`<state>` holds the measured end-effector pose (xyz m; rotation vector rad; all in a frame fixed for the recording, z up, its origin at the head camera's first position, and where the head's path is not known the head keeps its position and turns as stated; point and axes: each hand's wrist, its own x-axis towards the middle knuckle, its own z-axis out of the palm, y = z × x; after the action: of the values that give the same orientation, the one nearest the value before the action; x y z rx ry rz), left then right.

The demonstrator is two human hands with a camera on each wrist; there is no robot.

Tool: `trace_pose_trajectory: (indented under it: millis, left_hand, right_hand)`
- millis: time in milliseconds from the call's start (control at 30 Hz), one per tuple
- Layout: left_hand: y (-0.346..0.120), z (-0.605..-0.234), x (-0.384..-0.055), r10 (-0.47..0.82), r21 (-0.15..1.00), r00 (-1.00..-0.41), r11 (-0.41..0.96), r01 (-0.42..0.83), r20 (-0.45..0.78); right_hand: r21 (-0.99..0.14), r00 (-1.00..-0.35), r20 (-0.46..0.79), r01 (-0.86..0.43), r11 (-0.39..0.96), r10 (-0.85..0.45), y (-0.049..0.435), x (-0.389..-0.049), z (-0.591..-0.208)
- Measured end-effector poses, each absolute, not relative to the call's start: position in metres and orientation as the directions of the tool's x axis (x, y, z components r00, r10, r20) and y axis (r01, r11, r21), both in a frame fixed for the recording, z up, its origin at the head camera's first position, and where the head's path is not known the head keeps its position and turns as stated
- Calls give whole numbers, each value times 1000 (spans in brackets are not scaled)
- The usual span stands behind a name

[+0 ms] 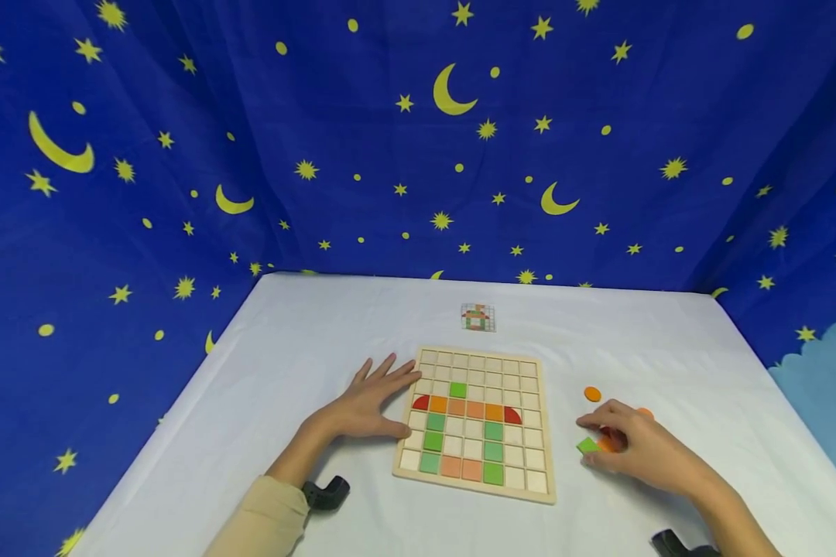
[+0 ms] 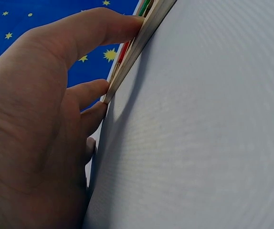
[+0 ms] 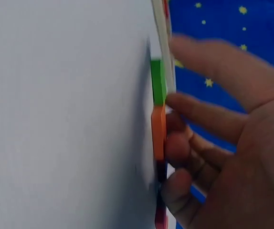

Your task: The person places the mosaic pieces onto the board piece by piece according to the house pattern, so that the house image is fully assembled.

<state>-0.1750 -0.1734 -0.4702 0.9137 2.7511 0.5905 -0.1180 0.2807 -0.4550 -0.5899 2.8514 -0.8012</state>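
Note:
My left hand (image 1: 365,406), fingers spread, touches the left edge of a wooden grid board (image 1: 536,458) with its thumb and fingertips. Green, orange, pink and red pieces sit in some of the board's cells, with a red quarter-round (image 1: 512,415) at one end of a row. Right of the board, my right hand (image 1: 637,449) hovers low over loose pieces, its fingers loosely bent. A green square (image 1: 587,446) lies between its thumb and forefinger, and a fingertip meets that green piece (image 3: 158,81) in the right wrist view. Orange and red pieces beneath the palm are partly hidden.
A small picture card (image 1: 477,317) lies beyond the board on the white cloth (image 1: 320,333). An orange disc (image 1: 593,394) rests just past my right fingers. Blue star-patterned curtains (image 1: 362,139) close in the back and sides. Black wrist mounts (image 1: 327,493) sit below both wrists.

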Motion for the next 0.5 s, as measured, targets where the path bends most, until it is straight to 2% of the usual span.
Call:
trace_pose_trajectory:
  millis: [500]
  left_hand:
    - [-172,-469,-174,605,435,-794,730,527,-53]
  right_hand:
    - [-529,-906,-57,-329,783,-419,277,-118,-451]
